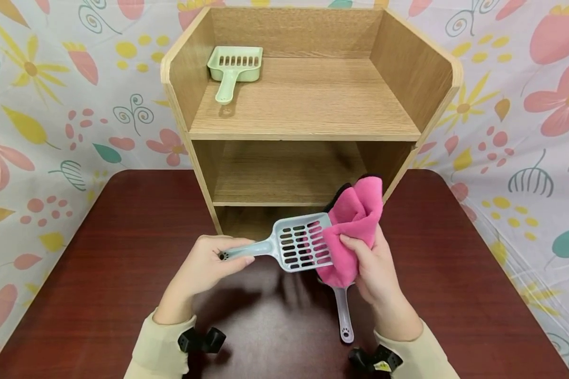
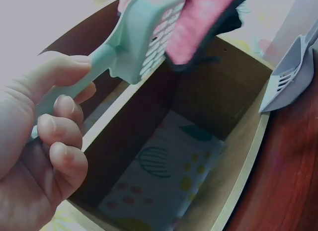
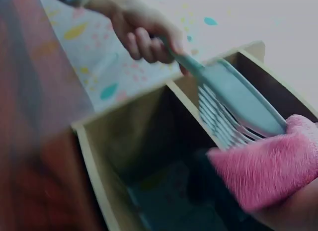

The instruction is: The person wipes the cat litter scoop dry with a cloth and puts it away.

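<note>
My left hand (image 1: 208,266) pinches the handle of a pale blue-grey litter scoop (image 1: 262,247), its slotted head pointing right. A pink cloth (image 1: 346,255) with a black underside is in my right hand (image 1: 376,271), thumb pressed on top. The cloth covers the far end of the scoop's head. In the left wrist view the fingers curl round the handle, and the cloth (image 2: 196,27) lies against the slots. The right wrist view has the cloth (image 3: 273,166) folded over the scoop's edge (image 3: 238,102). Some fingers of my right hand are hidden behind the cloth.
A wooden shelf unit (image 1: 303,136) stands on the dark red table (image 1: 123,252). On its top level, at the left, sits a light green litter scoop (image 1: 229,79). A greyish-lilac litter scoop (image 1: 343,316) lies on the table below the cloth, partly hidden. Patterned fabric (image 1: 99,95) hangs behind.
</note>
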`<state>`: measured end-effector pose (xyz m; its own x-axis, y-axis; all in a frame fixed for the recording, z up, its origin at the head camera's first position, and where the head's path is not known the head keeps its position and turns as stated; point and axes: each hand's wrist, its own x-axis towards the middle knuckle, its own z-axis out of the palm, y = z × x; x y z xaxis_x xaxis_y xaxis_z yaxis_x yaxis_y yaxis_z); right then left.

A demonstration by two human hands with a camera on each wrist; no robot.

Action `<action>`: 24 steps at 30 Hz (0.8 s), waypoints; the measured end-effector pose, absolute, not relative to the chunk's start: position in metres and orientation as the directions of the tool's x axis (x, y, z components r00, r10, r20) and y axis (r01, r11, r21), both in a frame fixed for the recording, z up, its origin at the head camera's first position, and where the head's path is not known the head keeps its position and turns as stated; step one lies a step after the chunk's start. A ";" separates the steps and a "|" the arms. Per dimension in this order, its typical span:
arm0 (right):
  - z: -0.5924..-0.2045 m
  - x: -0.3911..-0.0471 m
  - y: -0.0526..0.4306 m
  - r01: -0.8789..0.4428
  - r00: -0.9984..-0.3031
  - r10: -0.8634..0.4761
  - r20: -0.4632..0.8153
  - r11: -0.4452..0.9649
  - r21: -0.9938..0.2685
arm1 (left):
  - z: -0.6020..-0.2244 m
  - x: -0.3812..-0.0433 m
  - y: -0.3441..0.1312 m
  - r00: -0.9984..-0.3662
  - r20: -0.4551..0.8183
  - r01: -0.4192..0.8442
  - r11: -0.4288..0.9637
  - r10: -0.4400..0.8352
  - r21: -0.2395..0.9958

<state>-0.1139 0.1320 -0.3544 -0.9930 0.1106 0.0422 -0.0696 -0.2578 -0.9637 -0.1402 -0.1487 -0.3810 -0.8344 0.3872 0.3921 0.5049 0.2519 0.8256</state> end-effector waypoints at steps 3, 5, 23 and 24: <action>-0.354 -0.114 0.140 -0.198 -0.977 0.060 0.202 0.074 -0.977 | -0.382 -0.140 -0.149 -0.836 0.361 0.483 0.243 0.413 0.841; -0.353 -0.115 0.145 -0.337 -0.939 -0.047 0.339 0.306 -0.890 | -0.383 -0.140 -0.147 -0.836 0.344 0.472 0.239 0.428 0.849; -0.317 -0.115 0.136 -0.747 -0.612 -0.767 0.192 0.640 0.180 | -0.389 -0.138 -0.131 -0.792 0.420 0.539 0.182 0.443 0.822; -0.316 -0.114 0.135 -0.746 -0.610 -0.774 0.172 0.633 0.207 | -0.389 -0.138 -0.131 -0.792 0.419 0.537 0.180 0.443 0.824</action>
